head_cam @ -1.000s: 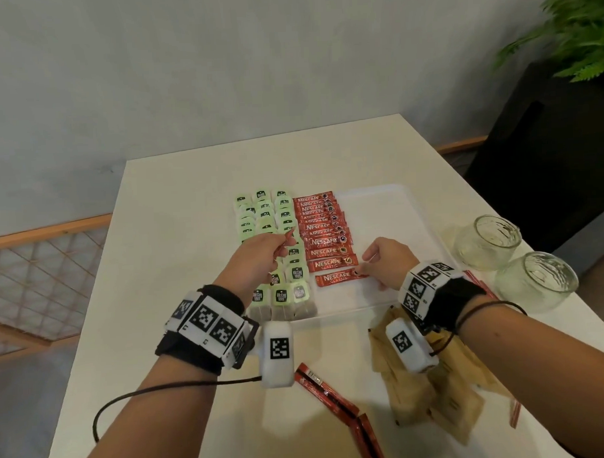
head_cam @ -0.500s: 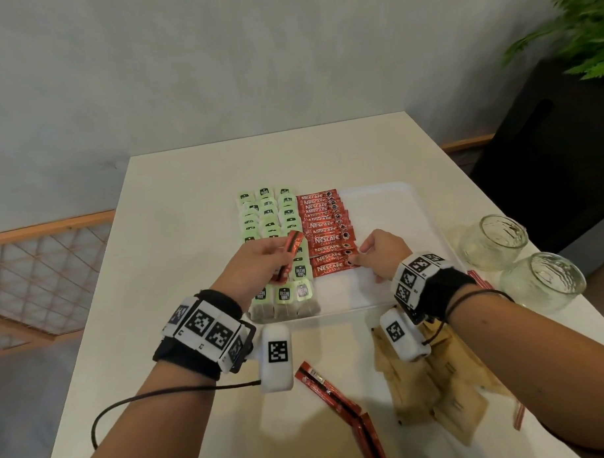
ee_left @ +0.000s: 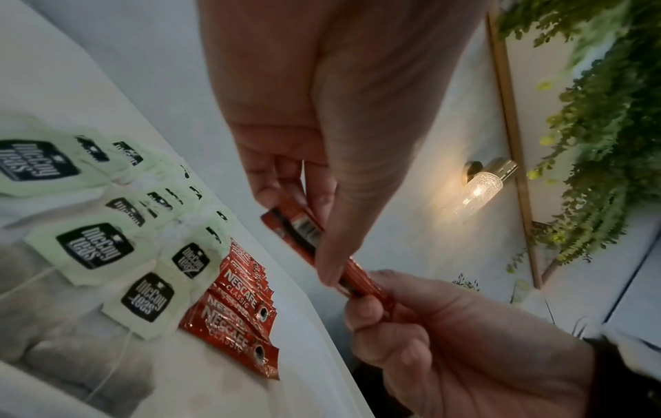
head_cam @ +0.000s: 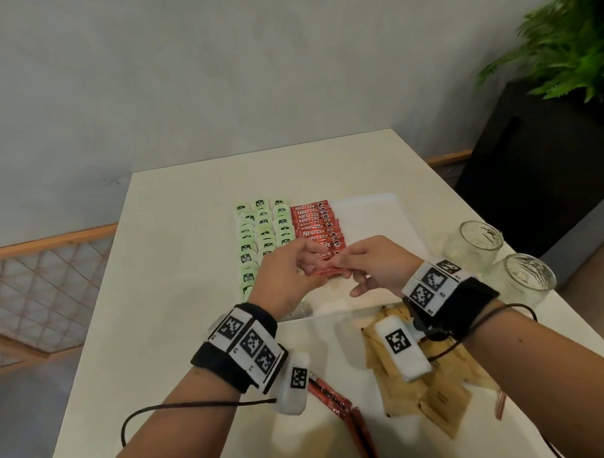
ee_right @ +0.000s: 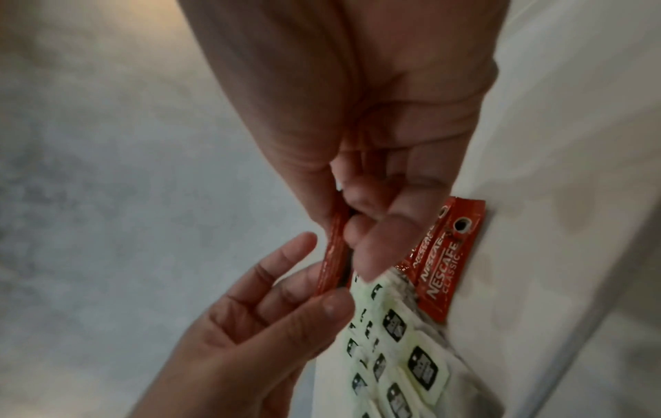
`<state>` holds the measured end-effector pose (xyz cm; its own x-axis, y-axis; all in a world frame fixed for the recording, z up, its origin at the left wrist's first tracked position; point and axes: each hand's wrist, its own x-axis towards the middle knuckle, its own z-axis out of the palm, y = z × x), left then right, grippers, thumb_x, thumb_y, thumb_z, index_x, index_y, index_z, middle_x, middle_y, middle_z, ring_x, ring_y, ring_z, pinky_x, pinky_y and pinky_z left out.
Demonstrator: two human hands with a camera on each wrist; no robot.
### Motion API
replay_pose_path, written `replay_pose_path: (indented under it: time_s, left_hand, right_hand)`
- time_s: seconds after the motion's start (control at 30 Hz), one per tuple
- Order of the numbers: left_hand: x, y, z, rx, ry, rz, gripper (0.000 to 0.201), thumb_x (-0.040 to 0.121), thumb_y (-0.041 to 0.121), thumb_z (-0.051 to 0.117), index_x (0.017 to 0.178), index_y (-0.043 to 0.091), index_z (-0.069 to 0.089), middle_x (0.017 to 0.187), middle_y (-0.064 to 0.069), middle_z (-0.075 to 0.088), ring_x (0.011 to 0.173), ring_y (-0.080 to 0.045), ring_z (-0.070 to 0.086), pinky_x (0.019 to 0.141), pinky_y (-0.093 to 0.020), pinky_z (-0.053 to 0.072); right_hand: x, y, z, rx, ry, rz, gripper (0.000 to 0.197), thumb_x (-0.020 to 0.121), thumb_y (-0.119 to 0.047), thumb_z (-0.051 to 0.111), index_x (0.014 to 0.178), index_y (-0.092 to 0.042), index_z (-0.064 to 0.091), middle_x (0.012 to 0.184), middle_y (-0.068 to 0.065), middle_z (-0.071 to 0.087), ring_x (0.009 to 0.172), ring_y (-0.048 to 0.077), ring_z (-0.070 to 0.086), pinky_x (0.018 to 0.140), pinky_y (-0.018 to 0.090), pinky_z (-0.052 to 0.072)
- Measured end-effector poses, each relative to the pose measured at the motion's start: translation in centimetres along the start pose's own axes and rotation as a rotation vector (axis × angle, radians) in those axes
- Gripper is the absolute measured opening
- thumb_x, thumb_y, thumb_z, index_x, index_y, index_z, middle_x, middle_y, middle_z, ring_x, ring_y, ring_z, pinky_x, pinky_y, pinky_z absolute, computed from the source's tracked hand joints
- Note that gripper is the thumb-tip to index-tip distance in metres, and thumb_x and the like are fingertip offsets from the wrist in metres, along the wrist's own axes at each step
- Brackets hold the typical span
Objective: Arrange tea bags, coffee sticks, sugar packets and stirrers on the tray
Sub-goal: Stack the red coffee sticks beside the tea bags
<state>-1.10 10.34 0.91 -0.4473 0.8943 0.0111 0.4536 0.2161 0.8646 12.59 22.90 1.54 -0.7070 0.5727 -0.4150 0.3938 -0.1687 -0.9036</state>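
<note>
A white tray [head_cam: 378,209] holds three columns of green tea bags [head_cam: 259,227] on its left and a column of red coffee sticks [head_cam: 315,221] beside them. Above the near end of that column both hands hold one red coffee stick [head_cam: 329,270] between them. My left hand [head_cam: 312,268] pinches its left end with thumb and fingers. My right hand [head_cam: 344,266] pinches the other end. The left wrist view shows the stick [ee_left: 304,234] lifted off the tray, with the laid coffee sticks [ee_left: 232,319] below. The same stick [ee_right: 332,254] appears edge-on in the right wrist view.
Brown sugar packets [head_cam: 419,389] lie heaped on the table near my right wrist. Loose red coffee sticks [head_cam: 337,405] lie at the front edge. Two glass jars [head_cam: 479,243] [head_cam: 525,279] stand right of the tray. A black planter [head_cam: 548,151] stands beyond the table's right side.
My right hand left the last laid stick on the tray and came across to the left hand. Both hands now hold the stick that the left hand carried alone.
</note>
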Motion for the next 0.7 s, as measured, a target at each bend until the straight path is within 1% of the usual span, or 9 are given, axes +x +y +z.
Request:
replay_pose_path:
  time_s: [0.07, 0.13, 0.2, 0.3, 0.4, 0.5, 0.57, 0.63, 0.7]
  left_hand:
    - [-0.3, -0.2, -0.1, -0.018, 0.028, -0.055, 0.052, 0.069, 0.018, 0.087, 0.114, 0.026, 0.062, 0.103, 0.016, 0.065, 0.089, 0.006, 0.056, 0.078, -0.010, 0.043]
    - [-0.5, -0.4, -0.4, -0.103, -0.033, -0.190, 0.058, 0.069, 0.034, 0.087, 0.120, 0.023, 0.062, 0.111, 0.012, 0.065, 0.101, -0.004, 0.061, 0.088, -0.022, 0.049]
    - [-0.8, -0.6, -0.6, -0.194, -0.096, -0.281, 0.037, 0.078, 0.039, 0.079, 0.110, 0.022, 0.069, 0.102, 0.007, 0.073, 0.098, -0.013, 0.067, 0.089, -0.030, 0.053]
    - [-1.3, -0.2, -0.5, -0.258, -0.069, -0.281, 0.008, 0.090, 0.025, 0.070, 0.094, 0.018, 0.072, 0.085, 0.003, 0.075, 0.081, -0.015, 0.066, 0.084, -0.030, 0.053]
    - [-1.7, 0.3, 0.0, -0.262, -0.064, -0.264, 0.007, 0.089, 0.021, 0.070, 0.091, 0.014, 0.072, 0.083, 0.000, 0.074, 0.076, -0.013, 0.064, 0.086, -0.034, 0.052]
    - [-1.6, 0.9, 0.2, -0.223, -0.054, -0.258, 0.014, 0.088, 0.026, 0.071, 0.091, 0.013, 0.074, 0.090, -0.008, 0.074, 0.079, -0.015, 0.064, 0.089, -0.039, 0.052]
    - [-1.3, 1.3, 0.0, -0.191, -0.015, -0.252, 0.015, 0.090, 0.029, 0.068, 0.088, 0.015, 0.072, 0.081, -0.004, 0.070, 0.071, -0.012, 0.058, 0.071, -0.028, 0.052]
    - [-1.0, 1.8, -0.3, -0.186, 0.027, -0.243, 0.015, 0.092, 0.029, 0.066, 0.089, 0.016, 0.072, 0.073, 0.006, 0.064, 0.062, -0.006, 0.052, 0.051, -0.015, 0.040]
    - [-0.7, 2.0, -0.4, -0.211, 0.059, -0.227, 0.016, 0.091, 0.029, 0.067, 0.092, 0.014, 0.073, 0.073, 0.009, 0.064, 0.059, -0.003, 0.052, 0.047, -0.012, 0.036]
  right_hand:
    - [-0.7, 0.0, -0.5, 0.015, 0.017, -0.050, 0.017, 0.088, -0.012, 0.069, 0.100, -0.001, 0.071, 0.074, 0.010, 0.058, 0.050, 0.008, 0.051, 0.055, 0.031, 0.057]
    - [-1.4, 0.0, -0.9, -0.020, 0.041, -0.103, 0.015, 0.087, -0.009, 0.070, 0.101, -0.004, 0.070, 0.078, 0.011, 0.061, 0.052, 0.009, 0.053, 0.057, 0.032, 0.059]
    - [-2.0, 0.0, -1.2, -0.063, 0.042, -0.140, 0.014, 0.086, -0.008, 0.070, 0.099, -0.005, 0.070, 0.078, 0.012, 0.063, 0.057, 0.012, 0.056, 0.060, 0.032, 0.060]
    - [-2.4, -0.1, -1.1, -0.121, 0.025, -0.154, 0.014, 0.083, -0.008, 0.073, 0.097, -0.007, 0.072, 0.081, 0.016, 0.068, 0.061, 0.014, 0.060, 0.062, 0.029, 0.059]
    - [-2.5, -0.3, -0.5, -0.172, -0.011, -0.149, 0.016, 0.081, -0.015, 0.077, 0.094, -0.008, 0.074, 0.083, 0.012, 0.074, 0.061, 0.014, 0.059, 0.064, 0.027, 0.059]
    - [-2.2, -1.0, -0.3, -0.234, -0.038, -0.171, 0.016, 0.081, -0.018, 0.077, 0.090, -0.005, 0.074, 0.079, 0.013, 0.073, 0.056, 0.013, 0.059, 0.061, 0.027, 0.057]
    - [-1.7, -1.8, -0.8, -0.252, 0.004, -0.182, 0.017, 0.079, -0.018, 0.078, 0.087, -0.004, 0.074, 0.080, 0.019, 0.072, 0.053, 0.013, 0.060, 0.058, 0.025, 0.056]
    - [-1.3, -2.6, -1.5, -0.225, 0.059, -0.175, 0.018, 0.078, -0.017, 0.079, 0.087, -0.002, 0.073, 0.082, 0.020, 0.073, 0.054, 0.014, 0.063, 0.060, 0.026, 0.058]
    - [-1.0, -2.9, -2.0, -0.161, 0.067, -0.163, 0.014, 0.080, -0.010, 0.076, 0.090, -0.001, 0.072, 0.085, 0.020, 0.073, 0.059, 0.015, 0.067, 0.065, 0.027, 0.060]
